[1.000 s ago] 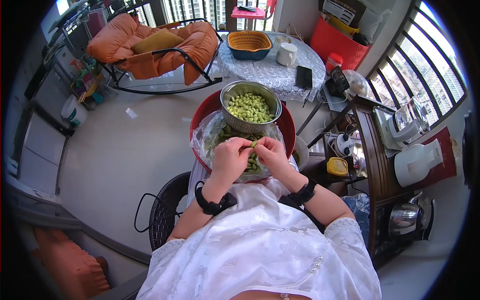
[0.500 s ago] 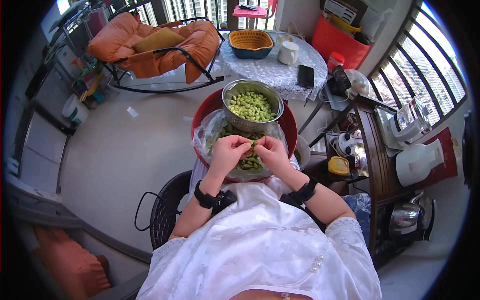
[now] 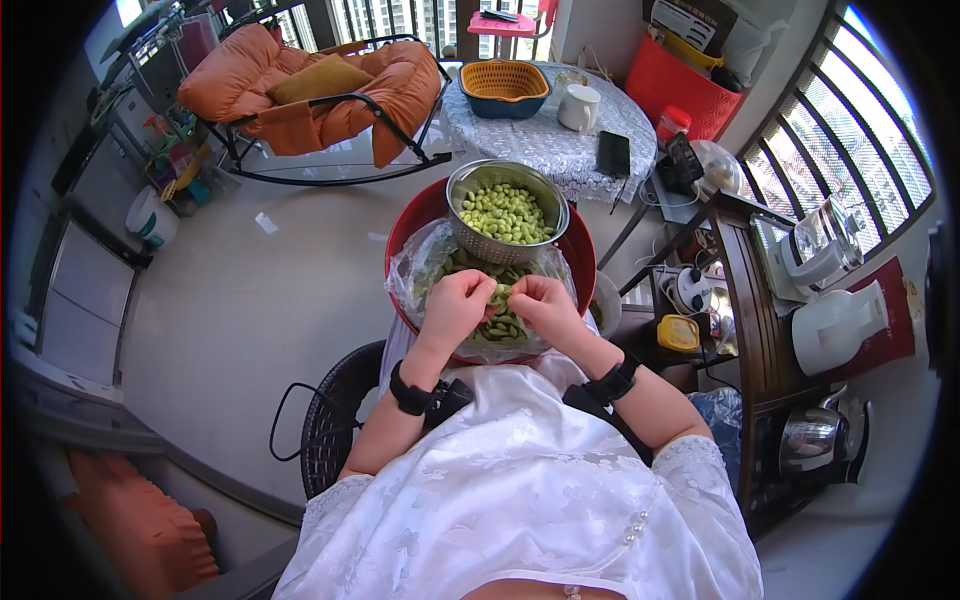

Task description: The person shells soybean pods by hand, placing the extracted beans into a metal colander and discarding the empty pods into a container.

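Between my two hands is a green bean pod (image 3: 501, 293), small and partly covered by the fingers. My left hand (image 3: 458, 303) pinches it from one side, my right hand (image 3: 545, 306) from the other. Under them, a clear plastic bag (image 3: 408, 275) of whole green pods (image 3: 500, 328) lies in a red basin (image 3: 398, 236) on my lap. A perforated steel colander (image 3: 500, 251) rests at the basin's far side, holding many shelled green beans (image 3: 503, 212).
Beyond the basin stands a round table (image 3: 540, 150) with a lace cloth, a basket (image 3: 503, 85), a white mug (image 3: 579, 107) and a phone (image 3: 613, 153). An orange rocking chair (image 3: 310, 95) is at the far left. A dark wooden shelf (image 3: 745, 330) with appliances stands at right.
The fingertips have shifted slightly apart, and more of the green pod shows between them. The basin and colander stay in place.
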Available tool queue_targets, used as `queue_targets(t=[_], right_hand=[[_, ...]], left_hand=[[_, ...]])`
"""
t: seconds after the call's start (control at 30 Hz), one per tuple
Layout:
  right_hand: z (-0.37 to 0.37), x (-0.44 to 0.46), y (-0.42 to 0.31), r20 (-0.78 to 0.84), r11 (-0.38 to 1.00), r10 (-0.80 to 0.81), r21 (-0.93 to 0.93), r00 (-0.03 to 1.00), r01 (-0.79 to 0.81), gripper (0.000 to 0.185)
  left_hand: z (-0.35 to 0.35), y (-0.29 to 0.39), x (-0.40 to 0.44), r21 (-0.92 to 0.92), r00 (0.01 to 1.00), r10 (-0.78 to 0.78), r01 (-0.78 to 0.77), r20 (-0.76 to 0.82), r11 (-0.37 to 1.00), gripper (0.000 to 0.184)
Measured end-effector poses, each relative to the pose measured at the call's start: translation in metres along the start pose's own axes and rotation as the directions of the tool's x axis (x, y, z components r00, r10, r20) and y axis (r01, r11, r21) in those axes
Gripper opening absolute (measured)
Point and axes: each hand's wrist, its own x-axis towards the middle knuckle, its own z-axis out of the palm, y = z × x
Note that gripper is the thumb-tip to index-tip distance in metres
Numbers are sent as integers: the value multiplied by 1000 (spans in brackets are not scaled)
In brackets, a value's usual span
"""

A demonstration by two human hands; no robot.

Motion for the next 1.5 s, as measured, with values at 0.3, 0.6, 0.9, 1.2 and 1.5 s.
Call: queue_targets(t=[0.3,0.6,0.9,1.2,1.5], right_hand=[[-6,-1,-16,96,881,342,313,935,-355,15],[-19,0,-16,230,822,390,349,892,-449,10],[-21,-4,-25,319,893,262,279,911,-354,9],[-20,-2,-21,223,922,292,193,930,-336,10],[-21,-4,-26,243,857,365,289,899,-427,7]], left_hand=[[1,29,-14,428,797,603,-559,42,710,13],[-9,31,-14,329,851,475,-525,224,785,22],[-7,30,-15,-51,953,225,-219,205,974,15],[-4,35,-18,80,961,206,-224,183,971,16],[-8,38,-20,65,933,285,-306,220,950,21]])
